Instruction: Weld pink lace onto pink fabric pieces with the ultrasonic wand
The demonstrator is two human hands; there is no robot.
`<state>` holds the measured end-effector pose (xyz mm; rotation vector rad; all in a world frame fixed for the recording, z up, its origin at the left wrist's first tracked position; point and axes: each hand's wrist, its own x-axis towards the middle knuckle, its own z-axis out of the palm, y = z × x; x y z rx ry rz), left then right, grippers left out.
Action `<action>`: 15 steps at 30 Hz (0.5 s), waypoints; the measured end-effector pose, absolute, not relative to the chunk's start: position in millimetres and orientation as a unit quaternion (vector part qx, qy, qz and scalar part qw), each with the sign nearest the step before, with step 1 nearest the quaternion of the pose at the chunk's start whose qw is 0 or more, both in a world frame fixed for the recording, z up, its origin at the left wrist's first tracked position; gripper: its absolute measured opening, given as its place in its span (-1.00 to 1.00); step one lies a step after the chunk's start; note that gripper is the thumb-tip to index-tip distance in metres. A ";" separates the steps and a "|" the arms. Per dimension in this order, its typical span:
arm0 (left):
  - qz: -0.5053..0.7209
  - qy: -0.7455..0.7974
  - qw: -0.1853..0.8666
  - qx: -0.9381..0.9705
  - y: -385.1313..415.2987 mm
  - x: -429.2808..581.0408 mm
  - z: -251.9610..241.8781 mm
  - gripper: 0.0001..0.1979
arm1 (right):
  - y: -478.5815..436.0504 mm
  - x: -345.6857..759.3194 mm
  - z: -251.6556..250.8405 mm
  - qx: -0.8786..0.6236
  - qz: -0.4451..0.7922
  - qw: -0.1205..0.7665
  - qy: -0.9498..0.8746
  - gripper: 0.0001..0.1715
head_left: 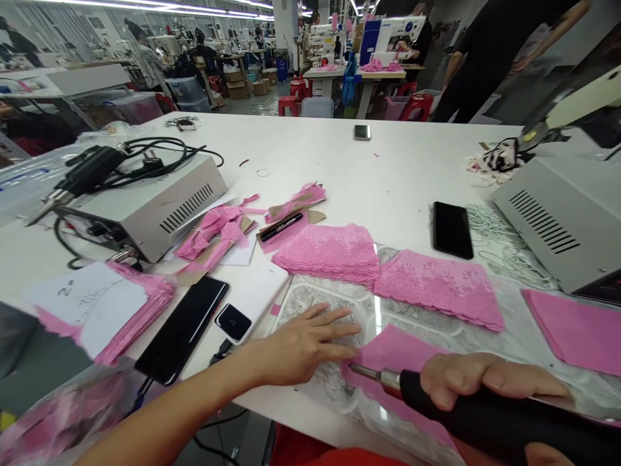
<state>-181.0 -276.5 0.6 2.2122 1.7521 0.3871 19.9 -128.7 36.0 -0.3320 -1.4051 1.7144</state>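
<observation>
My left hand [303,343] lies flat with its fingers spread on a clear plastic-covered board [310,291], fingertips at the edge of a pink fabric piece [398,349]. In my right hand [490,378] is a black handheld ultrasonic welder [451,404]. Its pointed metal tip reaches the left part of the pink piece, close to my left fingers. Behind the piece lie a stack of scalloped pink lace [330,252] and a second pink lace stack [439,288]. The welder's rear end runs out of the frame.
At left, a grey box [160,200] carries another welder [87,175] with black cable. Nearby are a large black phone [182,330], a paper-topped pink stack [111,310] and tied pink bundles [218,230]. At right stand another grey box [567,213] and a phone [452,228].
</observation>
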 end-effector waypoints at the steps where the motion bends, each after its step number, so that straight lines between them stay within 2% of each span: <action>1: 0.137 0.614 0.139 0.765 -278.2 -179.4 2.2 -0.42 | -122.2 22.5 35.6 -0.138 0.675 0.451 -0.567 -0.72; 7: 0.166 0.609 0.076 0.772 -289.7 -166.8 1.9 -0.46 | -77.4 24.6 36.9 -0.176 0.608 0.582 -0.511 -0.82; 15: 0.186 0.587 -0.004 0.788 -293.0 -160.5 1.1 -0.57 | -78.2 11.7 30.8 -0.172 0.608 0.581 -0.513 -0.83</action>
